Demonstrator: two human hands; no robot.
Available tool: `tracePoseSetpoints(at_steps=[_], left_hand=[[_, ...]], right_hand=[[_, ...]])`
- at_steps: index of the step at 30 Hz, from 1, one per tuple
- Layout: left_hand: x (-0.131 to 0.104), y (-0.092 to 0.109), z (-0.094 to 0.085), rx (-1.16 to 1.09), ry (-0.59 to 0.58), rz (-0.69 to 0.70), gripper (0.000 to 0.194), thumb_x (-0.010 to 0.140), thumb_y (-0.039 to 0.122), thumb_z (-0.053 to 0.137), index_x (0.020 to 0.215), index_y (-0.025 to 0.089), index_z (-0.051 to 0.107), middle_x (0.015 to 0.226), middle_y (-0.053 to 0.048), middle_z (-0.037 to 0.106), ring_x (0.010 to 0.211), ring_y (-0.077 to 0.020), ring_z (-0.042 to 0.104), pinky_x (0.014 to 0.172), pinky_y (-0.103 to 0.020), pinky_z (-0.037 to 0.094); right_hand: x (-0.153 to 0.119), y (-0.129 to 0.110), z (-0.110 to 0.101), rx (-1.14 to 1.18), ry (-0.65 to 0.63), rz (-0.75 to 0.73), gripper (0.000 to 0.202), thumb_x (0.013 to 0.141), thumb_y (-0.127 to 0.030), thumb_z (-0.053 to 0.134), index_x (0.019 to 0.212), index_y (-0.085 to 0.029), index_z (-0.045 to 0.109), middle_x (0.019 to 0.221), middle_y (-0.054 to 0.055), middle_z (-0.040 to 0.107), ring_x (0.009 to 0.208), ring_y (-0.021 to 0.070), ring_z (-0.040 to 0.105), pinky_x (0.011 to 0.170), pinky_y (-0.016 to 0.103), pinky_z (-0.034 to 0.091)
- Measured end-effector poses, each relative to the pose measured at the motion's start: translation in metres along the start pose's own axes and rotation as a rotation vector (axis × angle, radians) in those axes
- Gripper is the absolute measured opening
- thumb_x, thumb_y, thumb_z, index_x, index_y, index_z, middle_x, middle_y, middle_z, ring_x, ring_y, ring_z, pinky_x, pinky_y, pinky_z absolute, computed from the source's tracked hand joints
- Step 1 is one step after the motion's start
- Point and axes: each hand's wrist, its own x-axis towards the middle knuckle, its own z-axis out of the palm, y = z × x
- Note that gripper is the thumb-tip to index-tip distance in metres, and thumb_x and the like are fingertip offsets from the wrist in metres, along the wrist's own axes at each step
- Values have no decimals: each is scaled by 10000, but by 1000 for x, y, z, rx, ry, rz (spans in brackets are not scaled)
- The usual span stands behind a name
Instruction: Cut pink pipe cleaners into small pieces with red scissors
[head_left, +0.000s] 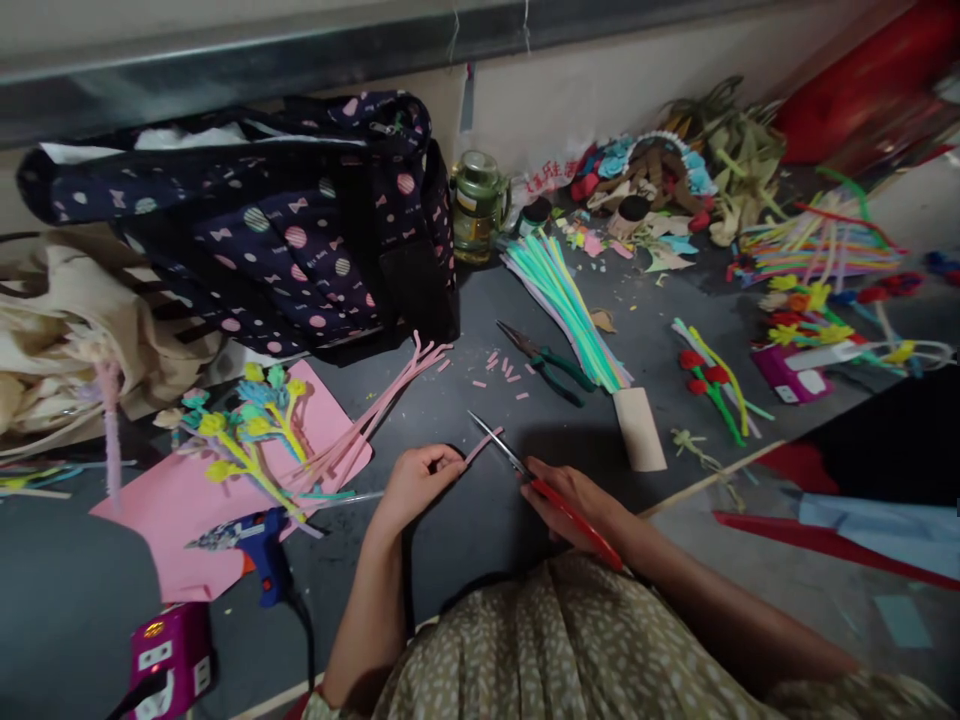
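Observation:
My left hand [418,484] pinches a short pink pipe cleaner [482,447], whose free end points away from me to the right. In my right hand [574,497] is a pair of red-handled scissors [568,510]. Their blades reach up and left, beside the free end of the pipe cleaner; whether they touch it I cannot tell. Beyond the blades lie several small cut pink pieces [508,370]. A bundle of long pink pipe cleaners [382,388] rests to the left, partly on a pink sheet [150,515].
Green-handled pliers [559,375] and a bundle of green and purple pipe cleaners [562,300] with a cardboard tube [640,430] lie ahead. At left are yellow and blue pipe-cleaner flowers [255,420] and a blue glue gun [266,555]. A dark patterned bag [300,240] and a green jar [474,205] stand behind.

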Motion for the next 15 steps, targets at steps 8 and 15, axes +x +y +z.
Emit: tracePoseSetpoints(at_steps=[8,15], left_hand=[[0,1,1,55,16,0,282,801,425,579,758,167,685,633,18,566,561,-100,426,531,-210,294],[-1,2,2,92,9,-7,303,800,432,572,782,159,701,629,12,586,550,-96,440,536,-213,309]], right_hand=[[-1,2,0,-142,53,-66,368,918,-320,441,1230,-153,540,695,54,640,543,157,601,550,240,471],[5,1,2,-85,104,-108,260,920,-303,406,1049,-170,589,664,26,635,502,136,609,472,202,424]])
